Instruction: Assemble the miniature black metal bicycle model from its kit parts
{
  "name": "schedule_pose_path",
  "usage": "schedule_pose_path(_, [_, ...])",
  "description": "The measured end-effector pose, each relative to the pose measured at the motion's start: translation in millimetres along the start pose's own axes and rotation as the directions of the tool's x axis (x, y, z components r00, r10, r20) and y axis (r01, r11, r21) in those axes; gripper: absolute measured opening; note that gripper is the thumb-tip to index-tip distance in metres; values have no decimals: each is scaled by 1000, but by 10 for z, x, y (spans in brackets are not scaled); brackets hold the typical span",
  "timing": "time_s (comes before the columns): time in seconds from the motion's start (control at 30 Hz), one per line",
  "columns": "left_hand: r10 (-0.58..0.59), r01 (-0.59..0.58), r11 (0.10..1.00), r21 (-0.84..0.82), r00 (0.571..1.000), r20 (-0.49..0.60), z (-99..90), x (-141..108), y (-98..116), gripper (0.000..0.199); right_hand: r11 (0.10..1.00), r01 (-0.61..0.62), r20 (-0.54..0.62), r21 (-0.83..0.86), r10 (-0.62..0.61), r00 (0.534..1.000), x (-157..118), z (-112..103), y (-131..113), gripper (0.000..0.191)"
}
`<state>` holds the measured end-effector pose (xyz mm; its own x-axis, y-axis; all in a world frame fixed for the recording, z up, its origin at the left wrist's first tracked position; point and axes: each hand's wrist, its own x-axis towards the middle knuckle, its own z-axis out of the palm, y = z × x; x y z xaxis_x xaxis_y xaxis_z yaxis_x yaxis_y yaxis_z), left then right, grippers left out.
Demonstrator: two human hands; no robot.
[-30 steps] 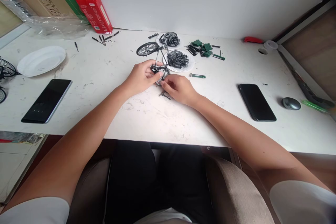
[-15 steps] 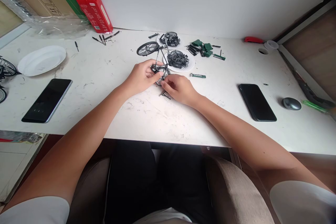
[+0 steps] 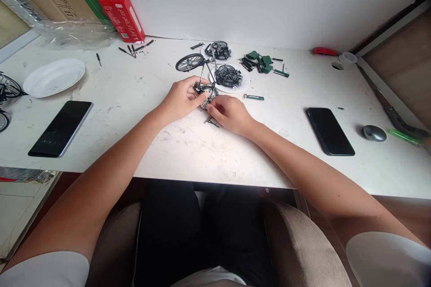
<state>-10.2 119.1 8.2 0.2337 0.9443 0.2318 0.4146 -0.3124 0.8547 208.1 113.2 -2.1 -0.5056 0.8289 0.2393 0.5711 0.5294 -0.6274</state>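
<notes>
A small model bicycle [image 3: 190, 62] is held over the white table [image 3: 182, 152], one wheel toward the back left and the other between my hands. My left hand [image 3: 183, 98] grips it near the close wheel, thumb across the rim. The fingers of my right hand [image 3: 227, 110] are pinched together at the right side of that same wheel; whether a tiny part is between them is too small to tell. Just below my fingers lies a thin dark frame piece [image 3: 212, 121]. Behind the bicycle, a paper plate [image 3: 247, 81] bears several black wheels [image 3: 228, 75].
Farther back is another plate of black parts [image 3: 218, 50]. Green and black pieces [image 3: 257, 60] lie right of it. Phones lie at left [image 3: 60, 129] and right [image 3: 330, 131], beside a mouse [image 3: 374, 132]. A white plate [image 3: 54, 77] and red box [image 3: 124, 18] stand left.
</notes>
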Motion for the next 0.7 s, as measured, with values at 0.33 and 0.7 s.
schedule_pose_path(0.33, [34, -34, 999, -22, 999, -3, 2, 2, -18, 33, 1000, 2, 2, -3, -2, 1000, 3, 4, 7, 32])
schedule_pose_path(0.7, [11, -11, 1000, 21, 1000, 4, -4, -2, 6, 36, 1000, 4, -2, -6, -4, 1000, 2, 7, 13, 31])
